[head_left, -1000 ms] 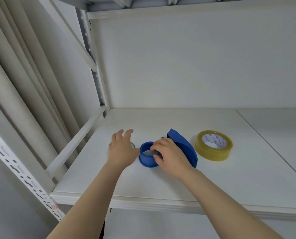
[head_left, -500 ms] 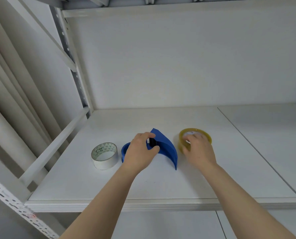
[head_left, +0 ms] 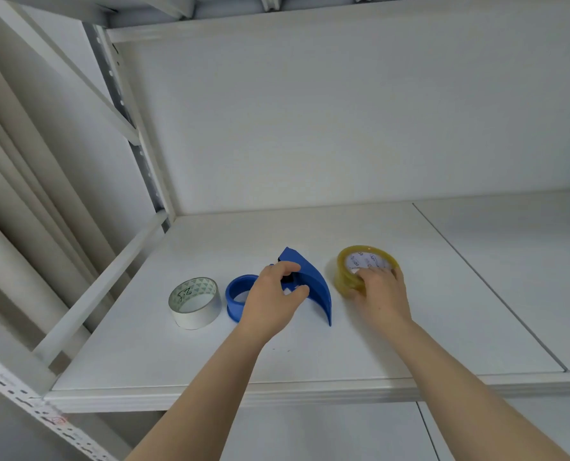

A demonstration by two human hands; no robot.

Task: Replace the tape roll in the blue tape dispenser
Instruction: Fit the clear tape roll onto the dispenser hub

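Head view, left hand [head_left: 270, 301] gripping dispenser [head_left: 310, 284], right hand [head_left: 381, 291] on yellow roll [head_left: 346, 277]

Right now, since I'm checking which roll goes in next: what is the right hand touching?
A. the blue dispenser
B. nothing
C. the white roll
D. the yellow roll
D: the right hand rests its fingers on the yellow roll, while the left hand grips the blue dispenser.

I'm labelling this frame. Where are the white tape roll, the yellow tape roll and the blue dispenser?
white tape roll [head_left: 193, 313], head view, outer side wall
yellow tape roll [head_left: 346, 277], head view, left side wall
blue dispenser [head_left: 316, 285], head view, curved blade body
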